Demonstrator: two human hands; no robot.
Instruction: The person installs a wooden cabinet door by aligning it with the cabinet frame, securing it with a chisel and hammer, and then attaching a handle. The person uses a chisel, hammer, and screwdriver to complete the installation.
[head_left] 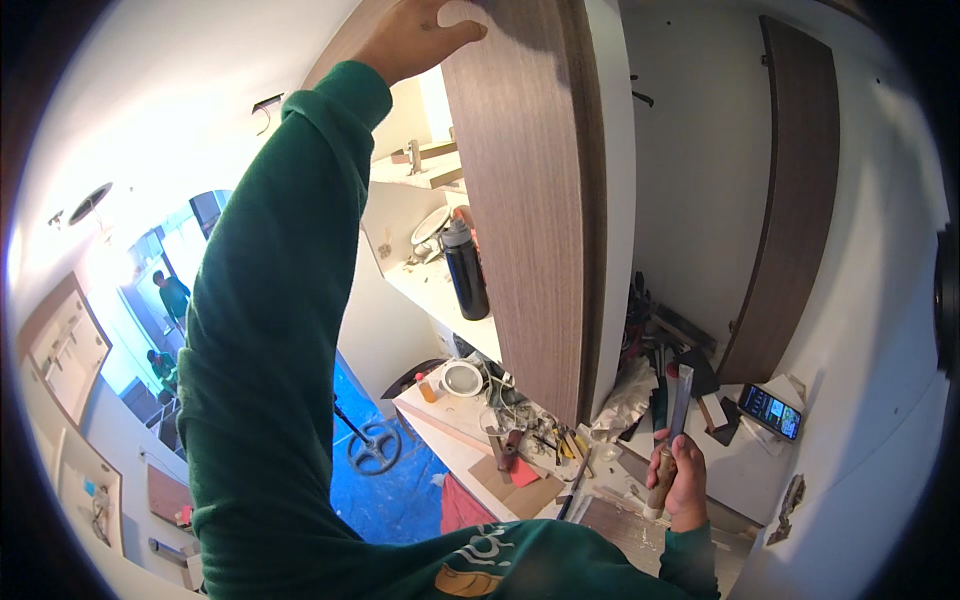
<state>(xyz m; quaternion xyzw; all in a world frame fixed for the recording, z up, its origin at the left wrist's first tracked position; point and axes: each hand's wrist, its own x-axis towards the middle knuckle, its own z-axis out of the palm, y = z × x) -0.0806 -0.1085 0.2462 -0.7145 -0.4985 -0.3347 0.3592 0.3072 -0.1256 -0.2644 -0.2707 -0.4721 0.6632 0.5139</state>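
My left hand (415, 38) is raised at the top of the head view, gripping the left edge of a brown wood-grain cabinet door (525, 210). Its thumb lies on the door's face, and the fingertips are out of sight. Low on the right, my right hand (682, 480) is closed around the wooden handle of a chisel (681, 405), its flat metal blade pointing up. Behind the door, a black bottle (465, 275) with a grey cap stands on a white shelf (415, 285).
A lit phone (769, 411) leans on the right-hand counter. Tools and scraps crowd the worktop (470, 440) below the door. Another wood-grain door (785, 200) hangs at the right. Blue sheeting (395, 500) covers the floor; two people (172, 298) are far left.
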